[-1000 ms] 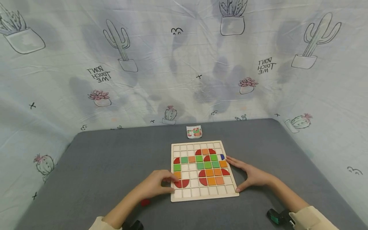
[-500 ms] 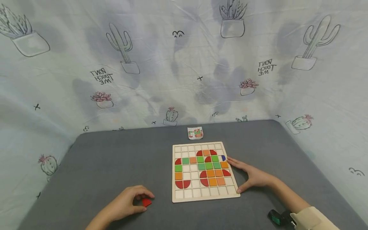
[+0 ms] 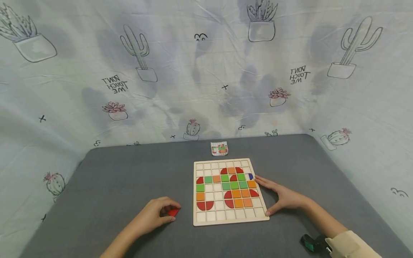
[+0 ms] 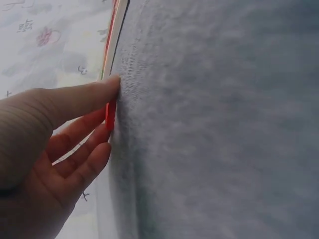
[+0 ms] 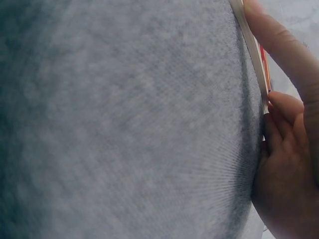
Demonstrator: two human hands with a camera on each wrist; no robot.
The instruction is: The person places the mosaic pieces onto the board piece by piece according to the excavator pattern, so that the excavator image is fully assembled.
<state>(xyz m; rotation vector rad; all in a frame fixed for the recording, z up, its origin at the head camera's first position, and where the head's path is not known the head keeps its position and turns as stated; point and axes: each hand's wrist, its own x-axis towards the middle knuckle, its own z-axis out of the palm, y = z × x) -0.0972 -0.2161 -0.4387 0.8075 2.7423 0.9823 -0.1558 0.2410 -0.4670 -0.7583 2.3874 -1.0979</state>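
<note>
My left hand (image 3: 156,214) pinches a small red tile (image 3: 173,212) between thumb and fingers, just left of the wooden grid board (image 3: 210,216). The left wrist view shows the red tile (image 4: 110,115) on edge near the grey cloth; the fingers hide part of its shape. Red rounded tiles (image 3: 209,205), green squares, orange squares and a dark blue piece (image 3: 250,176) lie in cells of the board. My right hand (image 3: 284,197) rests along the board's right edge, thumb at the near corner and outstretched fingers farther up. In the right wrist view, its thumb (image 5: 284,45) touches the board's rim.
Behind the board lies a small paper card (image 3: 219,148) with a printed coloured grid pattern. Grey cloth (image 3: 145,172) covers the table. A pale curtain (image 3: 180,71) with cactus drawings rises at the back and sides. A black device (image 3: 311,243) sits by the right wrist.
My left hand has left the board's lower left, picked up the red tile from the cloth and carried it back toward the board. The right hand has stayed at the board's edge.
</note>
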